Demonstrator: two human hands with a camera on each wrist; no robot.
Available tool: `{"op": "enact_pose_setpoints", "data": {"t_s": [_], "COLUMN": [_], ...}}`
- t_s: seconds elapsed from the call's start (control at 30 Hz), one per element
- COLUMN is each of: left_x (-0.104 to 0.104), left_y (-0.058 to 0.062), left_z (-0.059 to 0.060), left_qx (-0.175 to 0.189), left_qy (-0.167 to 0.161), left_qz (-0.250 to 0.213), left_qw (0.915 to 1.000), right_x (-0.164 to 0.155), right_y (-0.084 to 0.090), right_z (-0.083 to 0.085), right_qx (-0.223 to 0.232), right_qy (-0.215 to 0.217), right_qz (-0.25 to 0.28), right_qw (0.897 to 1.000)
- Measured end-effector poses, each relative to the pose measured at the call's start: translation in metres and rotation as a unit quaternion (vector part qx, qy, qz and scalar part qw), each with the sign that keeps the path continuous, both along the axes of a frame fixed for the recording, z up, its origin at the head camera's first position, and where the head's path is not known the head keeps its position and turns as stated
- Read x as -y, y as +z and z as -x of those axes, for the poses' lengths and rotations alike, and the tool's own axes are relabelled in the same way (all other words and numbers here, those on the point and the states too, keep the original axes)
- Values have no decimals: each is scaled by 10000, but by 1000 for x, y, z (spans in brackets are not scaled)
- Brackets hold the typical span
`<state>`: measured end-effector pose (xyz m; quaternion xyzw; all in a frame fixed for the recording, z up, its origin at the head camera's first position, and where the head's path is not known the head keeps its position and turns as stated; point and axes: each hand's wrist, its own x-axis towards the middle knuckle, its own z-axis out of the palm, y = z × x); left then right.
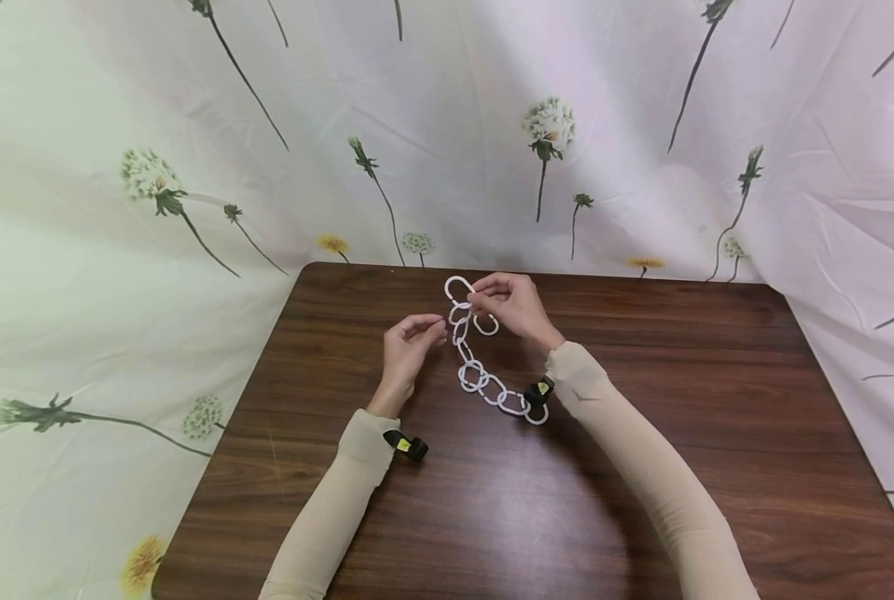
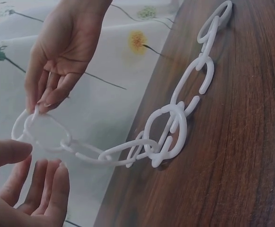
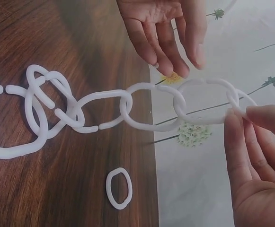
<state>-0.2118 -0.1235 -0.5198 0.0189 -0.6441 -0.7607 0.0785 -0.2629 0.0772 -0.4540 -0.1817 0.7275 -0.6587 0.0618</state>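
A: What does the chain (image 1: 484,379) look like?
B: White plastic oval links, each split by a small gap, hooked together. Its near part lies bunched on the brown worktop; the far end is lifted.
A: Anything loose?
B: One separate link (image 3: 119,187) lies flat beside it.

Both arms wear long, close-fitting beige sleeves that run from the bottom of the head view up to the wrists, the left sleeve (image 1: 342,492) and the right sleeve (image 1: 641,467) alike, smooth and without pattern. Each sleeve ends in a slightly gathered cuff. The left hand (image 1: 409,346) and right hand (image 1: 514,307) are bare, with no rings or gloves. At each wrist sits a small black device with a yellow-green mark, the left one (image 1: 407,446) and the right one (image 1: 539,390).
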Motion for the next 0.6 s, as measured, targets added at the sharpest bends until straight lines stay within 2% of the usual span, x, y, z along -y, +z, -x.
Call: {"op": "enact_pose_setpoints", "data": {"t_s": [0.33,0.6], "left_x": [2,4], "left_y": [11,19], "left_z": [8,12], "left_qx": [-85,-228], "left_qy": [125,166], "left_qz": [-50,-60], "left_qw": [9999,9996], "right_x": [0,2], "right_y": [-2,-25], "right_z": [-3,10], "right_qx": [36,-52], "right_qy": [219,224], "right_qz": [-81,-225], "right_qw": [9997,9995]}}
